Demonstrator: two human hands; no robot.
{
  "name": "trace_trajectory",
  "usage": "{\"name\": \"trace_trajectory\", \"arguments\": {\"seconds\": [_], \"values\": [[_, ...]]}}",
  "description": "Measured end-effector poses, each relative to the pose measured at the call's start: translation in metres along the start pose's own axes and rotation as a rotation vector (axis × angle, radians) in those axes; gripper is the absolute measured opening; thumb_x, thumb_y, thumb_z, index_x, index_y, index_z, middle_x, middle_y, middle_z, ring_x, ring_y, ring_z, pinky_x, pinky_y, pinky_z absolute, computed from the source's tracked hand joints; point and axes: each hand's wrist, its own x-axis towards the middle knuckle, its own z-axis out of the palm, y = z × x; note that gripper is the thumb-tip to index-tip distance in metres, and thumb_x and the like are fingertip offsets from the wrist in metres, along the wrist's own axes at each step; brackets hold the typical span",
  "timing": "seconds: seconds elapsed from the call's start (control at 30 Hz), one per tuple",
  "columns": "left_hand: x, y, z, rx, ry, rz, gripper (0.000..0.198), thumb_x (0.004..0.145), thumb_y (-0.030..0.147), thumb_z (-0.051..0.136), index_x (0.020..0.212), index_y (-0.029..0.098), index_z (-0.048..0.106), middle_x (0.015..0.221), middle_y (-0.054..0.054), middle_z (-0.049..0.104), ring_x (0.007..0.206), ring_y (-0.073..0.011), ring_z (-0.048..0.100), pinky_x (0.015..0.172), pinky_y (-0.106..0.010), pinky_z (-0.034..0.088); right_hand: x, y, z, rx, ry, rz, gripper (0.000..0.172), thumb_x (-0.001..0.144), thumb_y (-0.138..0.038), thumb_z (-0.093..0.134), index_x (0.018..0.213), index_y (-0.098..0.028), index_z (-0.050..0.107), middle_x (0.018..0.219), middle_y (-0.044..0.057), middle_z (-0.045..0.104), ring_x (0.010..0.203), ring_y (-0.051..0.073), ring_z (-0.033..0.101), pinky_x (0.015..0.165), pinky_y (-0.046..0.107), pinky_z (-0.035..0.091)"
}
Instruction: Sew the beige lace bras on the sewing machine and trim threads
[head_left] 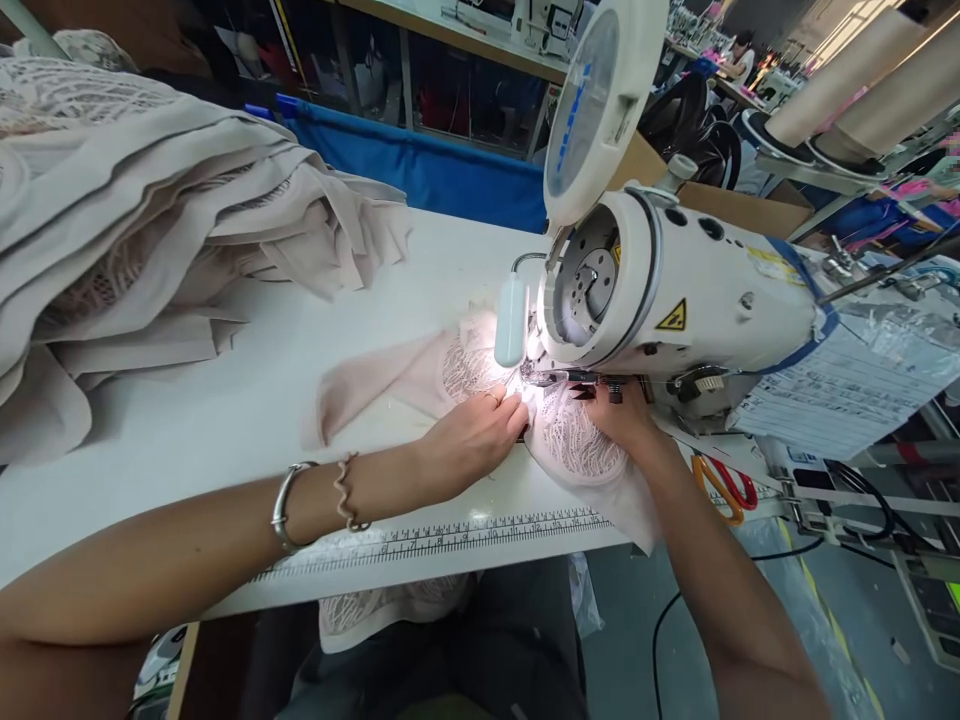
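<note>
A white sewing machine (682,280) stands at the right of the white table, its small lamp (511,322) lighting the needle area. Under it lies a pale pink lace garment (577,440), with cups on both sides of the needle and a strap-like part stretching left. My left hand (480,435), fingers closed together, pinches the garment's edge just in front of the needle. My right hand (621,412) rests on the right cup beneath the machine arm; its fingertips are partly hidden by the machine.
A large pile of similar garments (172,230) covers the table's left. A printed ruler (465,538) runs along the front edge. Orange-handled scissors (718,490) lie at the right. Another garment (390,612) hangs over my lap. A person (741,62) sits far back.
</note>
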Motion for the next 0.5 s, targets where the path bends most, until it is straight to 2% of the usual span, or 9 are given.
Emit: {"name": "trace_trajectory", "arguments": {"seconds": [0.07,0.13,0.23,0.3,0.4,0.5], "values": [[0.000,-0.003,-0.001,-0.022,0.002,-0.010,0.037,0.079,-0.012,0.039,0.101,0.010,0.060,0.110,-0.015,0.063,0.079,-0.0226,0.048,0.065,-0.034,0.034,-0.003,0.001,-0.002,-0.020,-0.046,-0.012,0.029,0.091,-0.025,0.057,0.110,-0.011,0.075,0.107,0.020,0.077,0.106,0.037,0.068,0.098,0.047,0.050],[0.000,-0.007,-0.001,-0.037,0.023,-0.025,0.033,0.082,-0.009,0.041,0.099,0.010,0.061,0.116,-0.016,0.063,0.082,-0.0234,0.050,0.067,-0.035,0.034,-0.007,-0.001,-0.007,-0.001,-0.090,-0.038,0.031,0.089,-0.021,0.058,0.114,-0.014,0.074,0.108,0.016,0.077,0.104,0.035,0.069,0.096,0.045,0.050],[0.000,-0.011,0.001,-0.040,0.067,-0.043,0.030,0.084,-0.006,0.042,0.100,0.011,0.061,0.117,-0.016,0.065,0.083,-0.0237,0.052,0.068,-0.035,0.033,-0.014,-0.007,-0.014,0.102,-0.118,-0.151,0.048,0.087,-0.010,0.052,0.128,-0.026,0.071,0.110,0.005,0.078,0.104,0.026,0.069,0.094,0.037,0.051],[0.000,-0.013,0.004,-0.019,0.095,-0.046,0.034,0.086,-0.005,0.041,0.110,0.010,0.061,0.120,-0.016,0.065,0.084,-0.0242,0.053,0.069,-0.036,0.033,-0.016,-0.010,-0.015,0.171,-0.136,-0.223,0.060,0.085,-0.005,0.046,0.134,-0.033,0.067,0.104,0.001,0.077,0.099,0.021,0.069,0.088,0.031,0.052],[-0.002,-0.015,0.004,0.045,0.102,-0.035,0.041,0.087,-0.004,0.041,0.123,0.010,0.057,0.125,-0.016,0.065,0.088,-0.0253,0.055,0.071,-0.035,0.035,-0.017,-0.012,-0.008,0.232,-0.170,-0.261,0.068,0.084,-0.001,0.041,0.138,-0.034,0.064,0.092,0.001,0.074,0.090,0.018,0.067,0.078,0.028,0.054],[-0.002,-0.018,0.002,0.079,0.084,-0.029,0.044,0.084,-0.006,0.045,0.123,0.011,0.058,0.126,-0.015,0.066,0.091,-0.0263,0.057,0.071,-0.035,0.035,-0.016,-0.012,0.002,0.274,-0.158,-0.283,0.073,0.082,0.001,0.040,0.143,-0.032,0.059,0.099,0.003,0.074,0.094,0.020,0.068,0.080,0.030,0.057]]}}
